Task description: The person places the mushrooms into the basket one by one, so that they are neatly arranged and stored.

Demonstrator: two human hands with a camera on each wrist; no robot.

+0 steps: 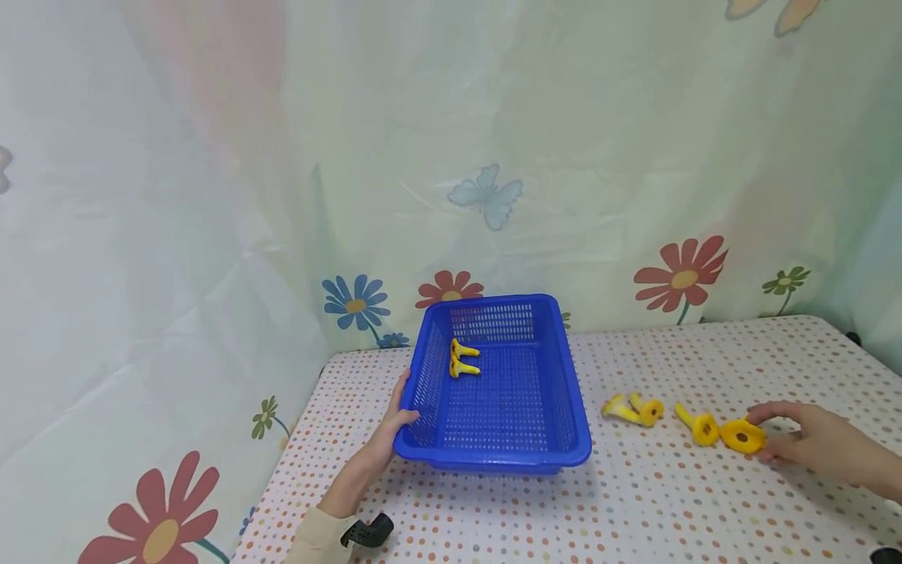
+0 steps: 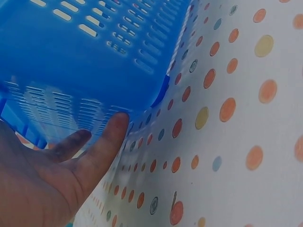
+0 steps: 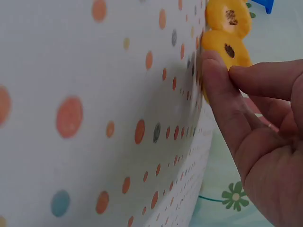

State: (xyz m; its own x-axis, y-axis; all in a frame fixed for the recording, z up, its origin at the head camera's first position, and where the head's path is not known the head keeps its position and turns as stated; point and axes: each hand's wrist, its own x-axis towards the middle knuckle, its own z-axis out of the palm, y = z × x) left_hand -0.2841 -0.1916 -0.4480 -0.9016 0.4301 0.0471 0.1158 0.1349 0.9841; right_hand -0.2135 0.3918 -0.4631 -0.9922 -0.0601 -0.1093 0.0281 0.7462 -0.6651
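A blue plastic basket [image 1: 493,457] with slotted walls stands left of the middle of the table. My left hand [image 1: 384,435] holds its left side, thumb over the rim; in the left wrist view fingers [image 2: 102,151] lie against the slotted wall. Two yellow trumpet-shaped mushrooms [image 1: 465,367] lie inside, near the left wall. At the right, my right hand [image 1: 820,439] pinches the edge of a yellow mushroom [image 3: 239,53] with a dark centre, between thumb and fingers. Its stem cannot be seen. Another yellow mushroom [image 1: 705,430] lies right beside it.
Between the basket and the right hand lies a pair of yellow mushrooms [image 1: 620,410], close together. A dotted cloth [image 1: 507,517] covers the table. Behind it hangs a pale curtain [image 1: 599,196] with printed flowers and butterflies, which also runs along the left side.
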